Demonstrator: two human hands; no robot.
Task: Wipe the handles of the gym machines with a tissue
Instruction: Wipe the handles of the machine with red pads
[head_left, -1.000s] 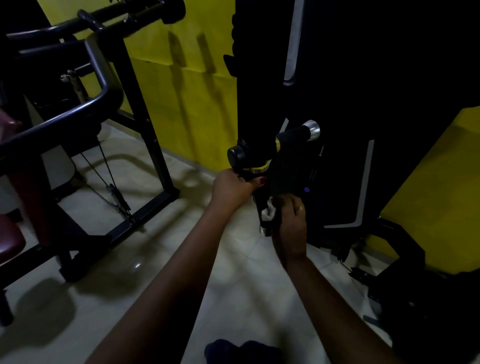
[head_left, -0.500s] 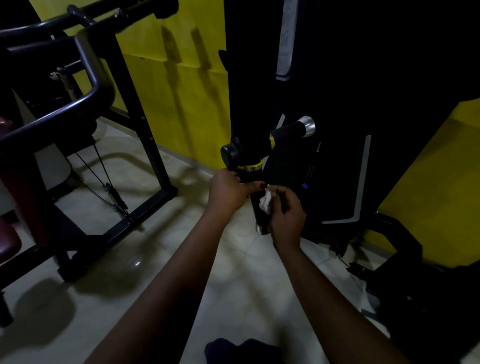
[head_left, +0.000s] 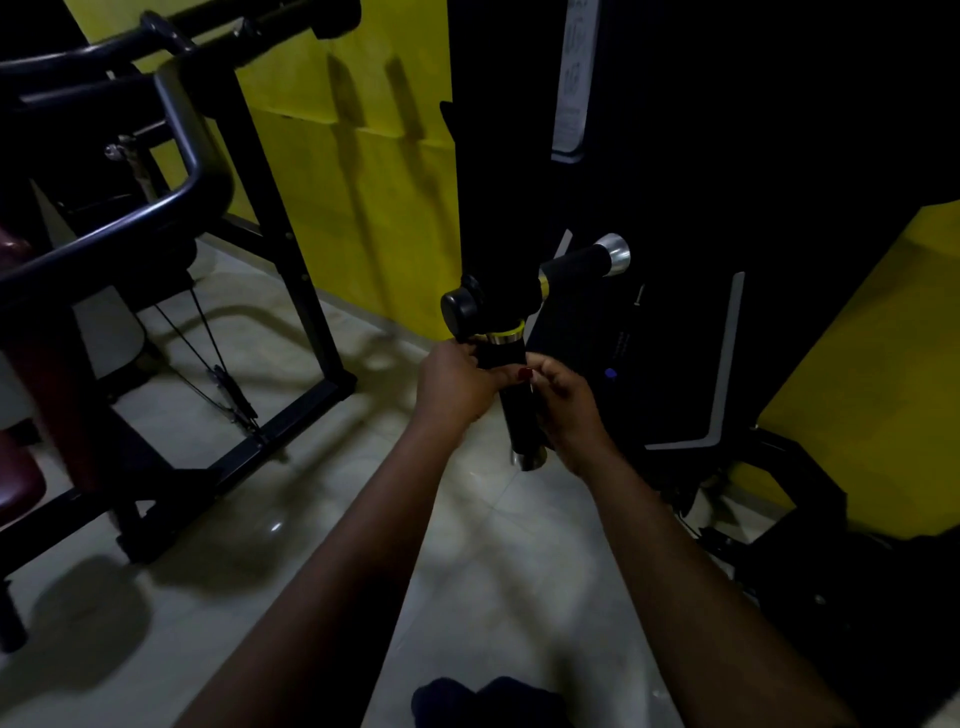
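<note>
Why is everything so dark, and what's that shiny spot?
Head view: the room is dim, so the black machine fades into shadow; light glints on the silver cap and the floor; long shadows stripe the yellow wall.

Pale glossy floor tiles (head_left: 493, 519) spread beneath both hands. Left of the left hand (head_left: 457, 384), a black machine frame (head_left: 291, 423) rests its base bar flat on them. Right of the right hand (head_left: 566, 410) stands another dark machine base (head_left: 800, 467).
</note>
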